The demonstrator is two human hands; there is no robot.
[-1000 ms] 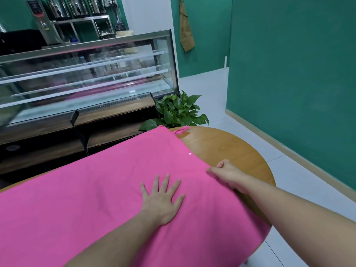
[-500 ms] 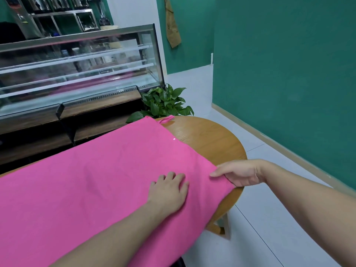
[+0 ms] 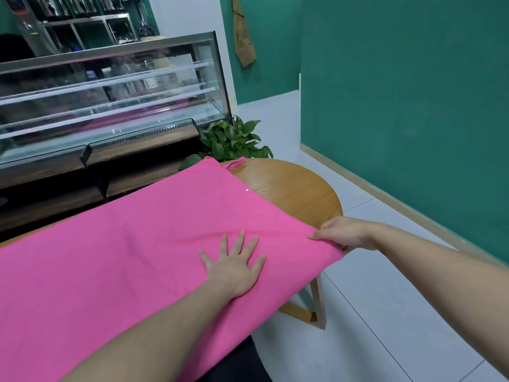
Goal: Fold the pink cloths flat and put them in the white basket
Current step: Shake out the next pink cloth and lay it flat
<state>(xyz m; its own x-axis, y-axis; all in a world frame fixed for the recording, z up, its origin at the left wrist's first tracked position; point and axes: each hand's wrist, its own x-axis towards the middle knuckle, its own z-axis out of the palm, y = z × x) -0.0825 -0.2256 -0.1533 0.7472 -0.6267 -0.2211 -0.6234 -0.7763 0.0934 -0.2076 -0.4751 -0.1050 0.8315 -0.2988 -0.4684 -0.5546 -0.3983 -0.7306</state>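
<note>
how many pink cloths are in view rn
1. The pink cloth lies spread over the wooden table, left hand pressing flat on it, right hand pinching its right edge. More may lie outside the view.

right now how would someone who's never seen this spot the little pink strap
Start at the round wooden table, half covered by the pink cloth. Follow the cloth's right edge to its far corner, in front of the plant. The strap is the thin pink loop poking out there onto bare wood, the only narrow bit beside the broad flat sheet.
</note>
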